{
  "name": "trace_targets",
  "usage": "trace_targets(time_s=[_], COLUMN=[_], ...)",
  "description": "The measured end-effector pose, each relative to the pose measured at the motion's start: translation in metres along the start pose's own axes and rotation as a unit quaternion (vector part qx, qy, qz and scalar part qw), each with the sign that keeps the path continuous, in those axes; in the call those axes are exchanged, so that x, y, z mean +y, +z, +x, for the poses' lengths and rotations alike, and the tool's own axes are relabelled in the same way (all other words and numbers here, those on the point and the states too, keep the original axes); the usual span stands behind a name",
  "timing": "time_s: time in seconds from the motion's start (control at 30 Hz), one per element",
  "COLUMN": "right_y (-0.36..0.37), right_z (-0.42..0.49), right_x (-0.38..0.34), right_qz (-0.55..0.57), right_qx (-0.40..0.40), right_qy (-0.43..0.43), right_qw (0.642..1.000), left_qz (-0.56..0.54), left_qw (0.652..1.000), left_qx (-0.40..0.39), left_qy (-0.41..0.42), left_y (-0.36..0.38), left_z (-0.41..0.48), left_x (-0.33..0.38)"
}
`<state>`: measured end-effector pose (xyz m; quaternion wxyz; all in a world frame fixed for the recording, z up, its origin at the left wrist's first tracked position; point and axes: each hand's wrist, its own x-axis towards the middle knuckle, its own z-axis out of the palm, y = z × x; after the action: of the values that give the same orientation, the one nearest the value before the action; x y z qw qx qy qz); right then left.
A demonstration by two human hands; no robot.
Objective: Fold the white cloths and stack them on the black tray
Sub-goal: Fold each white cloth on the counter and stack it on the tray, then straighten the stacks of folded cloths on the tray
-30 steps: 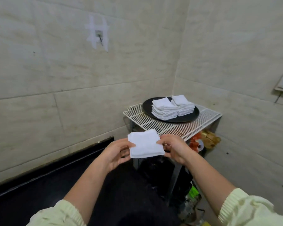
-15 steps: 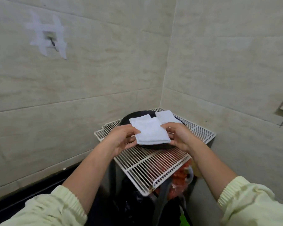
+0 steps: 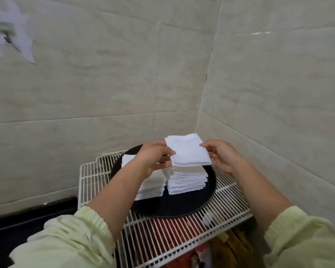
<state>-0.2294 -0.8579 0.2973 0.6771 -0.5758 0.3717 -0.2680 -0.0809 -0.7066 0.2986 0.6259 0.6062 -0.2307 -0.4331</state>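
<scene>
while both hands pinched its side edges, the folded square white cloth (image 3: 189, 150) hung just above the right-hand stack of folded white cloths (image 3: 186, 180) on the round black tray (image 3: 182, 207), which sat toward the far edge of the white wire rack (image 3: 97, 175). the left hand (image 3: 155, 157) held the cloth's left edge, the right hand (image 3: 222, 155) its right, fingers curled. this looked like the placing step; the next move called for lowering it squarely, edges matched, then letting go.
</scene>
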Motion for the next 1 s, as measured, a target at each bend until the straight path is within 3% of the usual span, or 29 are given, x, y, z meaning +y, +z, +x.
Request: trace_targets(time_s=[0.27,0.53,0.67,0.83,0.9,1.0], right_y=[-0.022,-0.024,-0.023,-0.010,0.005,0.038], right_z=[0.043,0.057,0.051,0.035,0.020,-0.005], right_x=[0.024,0.033,0.030,-0.001,-0.013,-0.010], right_qz=[-0.074,-0.182,-0.258,-0.363,-0.321,-0.244], right_qx=[-0.027,-0.020,-0.006,0.079,0.057,-0.042], right_qy=[0.037,0.027,-0.008,-0.147,-0.184,-0.183], right_qw=[0.996,0.983,0.966,0.917,0.927,0.951], left_qz=[0.087,0.173,0.202,0.192,0.162,0.155], left_qw=[0.994,0.982,0.978,0.976,0.974,0.957], left_qx=[0.069,0.070,0.054,0.086,0.133,0.213], left_qy=[0.004,-0.017,-0.023,0.046,0.090,0.123], left_y=[0.020,0.020,0.016,-0.007,-0.021,-0.050], left_z=[0.028,0.038,0.035,0.023,0.016,0.005], left_x=[-0.014,-0.021,-0.012,0.011,0.015,0.001])
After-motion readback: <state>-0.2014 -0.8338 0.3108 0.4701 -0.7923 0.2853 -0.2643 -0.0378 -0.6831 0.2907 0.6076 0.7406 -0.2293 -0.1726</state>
